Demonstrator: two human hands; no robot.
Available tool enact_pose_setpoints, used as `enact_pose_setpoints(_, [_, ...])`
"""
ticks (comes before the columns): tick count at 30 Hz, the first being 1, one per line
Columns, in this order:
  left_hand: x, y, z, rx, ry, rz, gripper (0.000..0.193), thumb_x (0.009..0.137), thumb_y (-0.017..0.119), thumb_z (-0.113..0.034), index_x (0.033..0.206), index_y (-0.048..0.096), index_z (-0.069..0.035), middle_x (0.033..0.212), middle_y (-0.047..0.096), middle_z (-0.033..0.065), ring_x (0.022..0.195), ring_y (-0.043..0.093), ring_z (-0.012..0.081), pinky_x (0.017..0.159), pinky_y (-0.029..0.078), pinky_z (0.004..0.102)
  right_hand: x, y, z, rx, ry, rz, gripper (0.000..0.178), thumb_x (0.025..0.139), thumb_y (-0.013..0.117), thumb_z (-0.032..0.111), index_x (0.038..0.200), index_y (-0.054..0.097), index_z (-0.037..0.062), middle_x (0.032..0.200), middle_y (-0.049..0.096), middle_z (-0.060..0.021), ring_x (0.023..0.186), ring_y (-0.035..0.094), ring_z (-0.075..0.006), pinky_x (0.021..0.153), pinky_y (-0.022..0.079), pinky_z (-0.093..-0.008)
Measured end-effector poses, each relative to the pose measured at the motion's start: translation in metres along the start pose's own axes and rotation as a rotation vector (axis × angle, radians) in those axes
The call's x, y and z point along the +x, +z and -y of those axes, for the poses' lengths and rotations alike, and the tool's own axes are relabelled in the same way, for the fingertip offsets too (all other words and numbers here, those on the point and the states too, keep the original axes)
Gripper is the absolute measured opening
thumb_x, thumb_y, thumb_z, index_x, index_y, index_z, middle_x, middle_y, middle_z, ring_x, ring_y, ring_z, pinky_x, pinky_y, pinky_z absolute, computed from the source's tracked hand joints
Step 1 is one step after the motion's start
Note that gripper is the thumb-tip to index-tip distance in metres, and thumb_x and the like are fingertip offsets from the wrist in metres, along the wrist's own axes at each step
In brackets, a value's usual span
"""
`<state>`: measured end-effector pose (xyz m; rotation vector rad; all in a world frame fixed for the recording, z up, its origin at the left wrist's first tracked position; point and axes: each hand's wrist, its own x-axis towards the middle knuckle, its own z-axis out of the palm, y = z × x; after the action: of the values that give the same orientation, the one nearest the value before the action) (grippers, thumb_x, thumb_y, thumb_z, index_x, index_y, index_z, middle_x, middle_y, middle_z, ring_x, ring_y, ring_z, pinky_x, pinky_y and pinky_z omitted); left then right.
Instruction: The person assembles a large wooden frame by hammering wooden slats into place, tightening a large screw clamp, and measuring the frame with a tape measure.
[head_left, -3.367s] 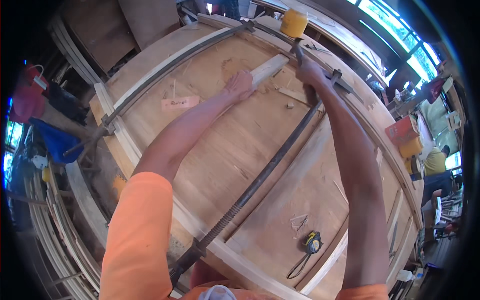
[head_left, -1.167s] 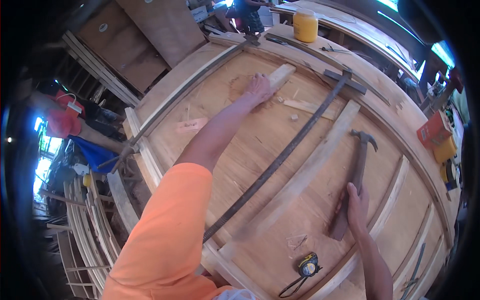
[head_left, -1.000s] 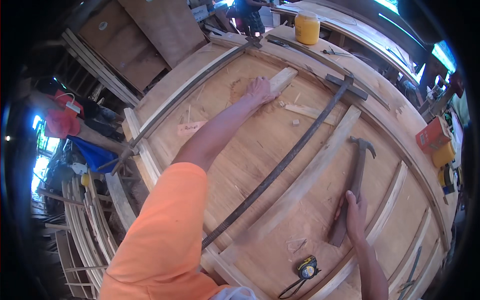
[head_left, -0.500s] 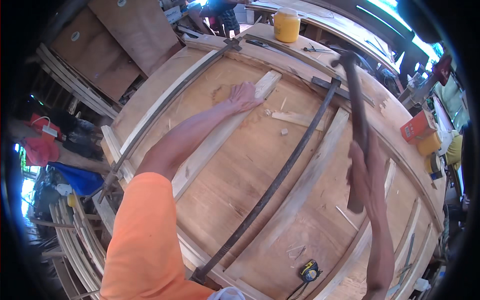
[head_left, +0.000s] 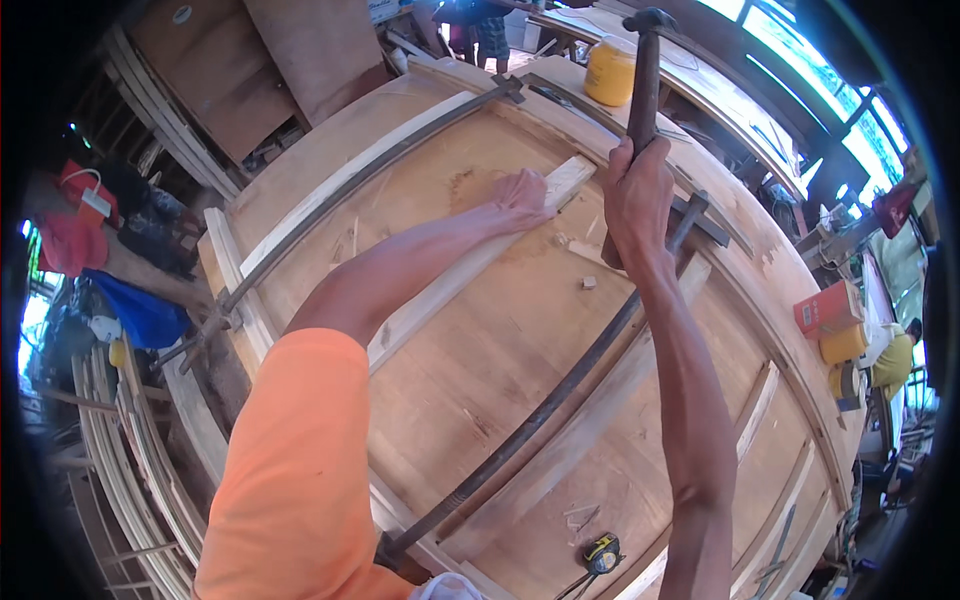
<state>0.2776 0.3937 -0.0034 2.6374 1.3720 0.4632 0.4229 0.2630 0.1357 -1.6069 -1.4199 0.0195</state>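
On the broad wooden panel (head_left: 510, 370), a pale strip (head_left: 450, 285) runs from seven to one o'clock, the nearer left hand (head_left: 522, 197) curled over its upper part, finger grip hidden, while the right hand (head_left: 640, 195), at three o'clock from that one, wraps a hammer (head_left: 645, 90) pointing toward twelve.

At upper centre, the left hand (head_left: 522, 200) grips a pale slat (head_left: 453, 277); to its right, the right hand (head_left: 640, 195) holds a hammer (head_left: 646, 95) head-up. A tape measure (head_left: 602, 554) lies near the bottom edge, a yellow jar (head_left: 608, 74) near the top.
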Motion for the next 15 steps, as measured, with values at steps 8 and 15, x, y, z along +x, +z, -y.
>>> enact_pose_setpoints(8, [-0.015,0.009,0.009,0.038,0.061,-0.022,0.052,0.08,0.082,-0.043,0.1,0.077,0.004,0.097,0.075,0.0274,0.095,0.076,0.0426,0.083,0.062,0.0505,0.007,0.032,-0.036,-0.117,0.489,0.477,0.044,0.102,0.058,0.029,0.108,0.071,-0.012,0.095,0.073,-0.0354,0.088,0.075,-0.0494,0.076,0.06,-0.0555])
enact_pose_setpoints(15, [0.0,-0.01,-0.01,-0.052,0.043,0.069,0.057,0.083,0.075,-0.046,0.098,0.075,0.009,0.101,0.073,0.032,0.093,0.075,0.045,0.082,0.062,0.0498,0.024,-0.023,-0.025,-0.2,0.099,0.025,0.042,0.106,0.054,0.03,0.101,0.059,-0.0116,0.082,0.07,-0.0355,0.081,0.075,-0.0477,0.073,0.058,-0.0565])
